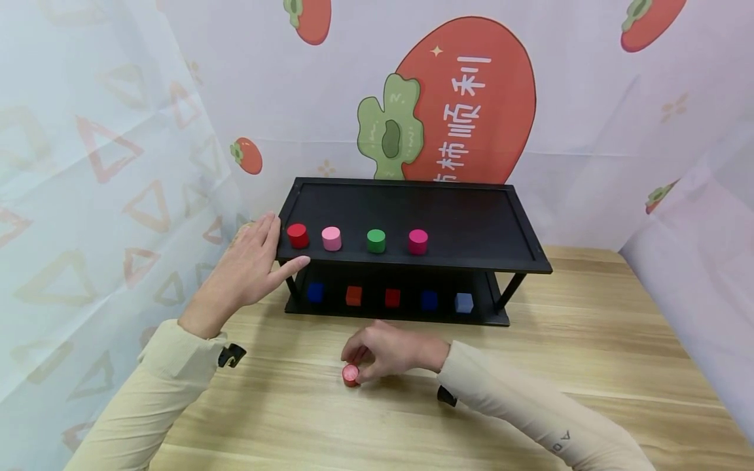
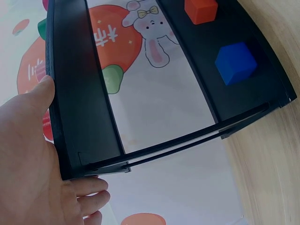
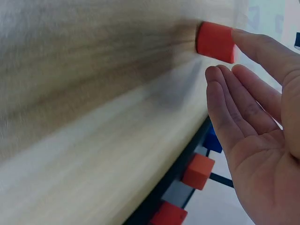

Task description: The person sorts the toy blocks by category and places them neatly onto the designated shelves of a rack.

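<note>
My left hand (image 1: pixel 250 261) rests against the left front corner of a black two-tier shelf (image 1: pixel 471 222). Its thumb stretches along the front edge and its straight fingers lie along the left side. On the tabletop in front of the shelf, my right hand (image 1: pixel 389 350) is beside a small red cylinder (image 1: pixel 350 375). In the right wrist view, the thumb tip reaches the edge of the cylinder (image 3: pixel 215 42), while the other fingers extend below with a gap between them and it.
The top tier bears a red cylinder (image 1: pixel 298 236), a pink one (image 1: pixel 332 239), a green one (image 1: pixel 376 241) and a magenta one (image 1: pixel 418 242). Several cubes, including an orange cube (image 1: pixel 353 296) and a light blue cube (image 1: pixel 464 303), sit on the lower tier. Printed cloth (image 1: pixel 589 131) hangs behind.
</note>
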